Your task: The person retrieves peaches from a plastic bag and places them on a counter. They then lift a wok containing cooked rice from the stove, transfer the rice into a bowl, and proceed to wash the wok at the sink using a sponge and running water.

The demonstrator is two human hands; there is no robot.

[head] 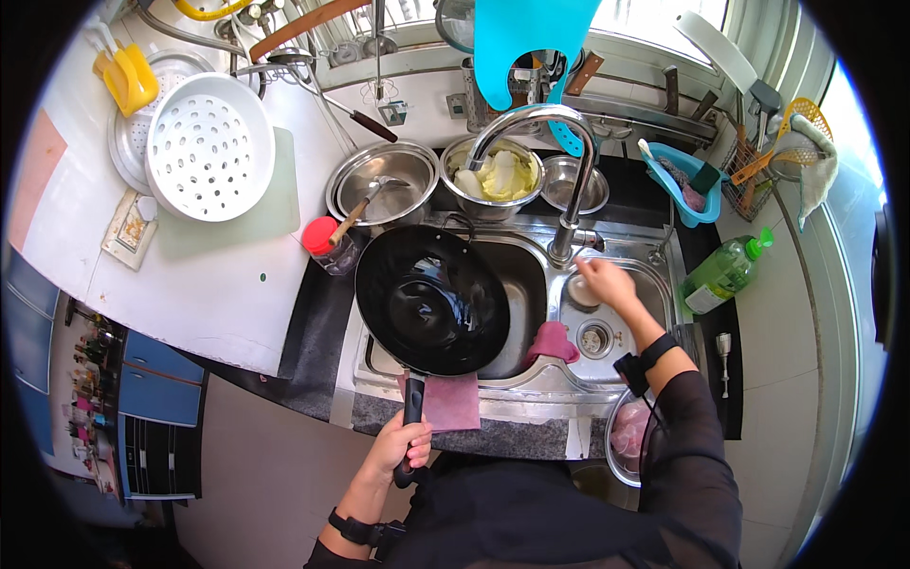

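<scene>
My left hand [407, 444] is wrapped around the black handle of a wok [434, 306]. The wok is tilted above the left basin, and its dark inside looks wet and shiny. Over the right basin [643, 355] is my right hand [608, 283], fingers curled close to the base of the chrome faucet [561, 245]. A pale round object [583, 290] lies just below those fingers; whether they grip it I cannot tell. A pink cloth [553, 343] hangs over the divider between the basins.
Behind the sink stand a steel pot [384, 188], a bowl of cabbage leaves [501, 178] and a small steel bowl [574, 186]. Dish soap [725, 274] stands right. A red-lidded jar [330, 245] and white perforated basket [211, 147] are left. A bowl of pink meat [629, 434] sits near my right forearm.
</scene>
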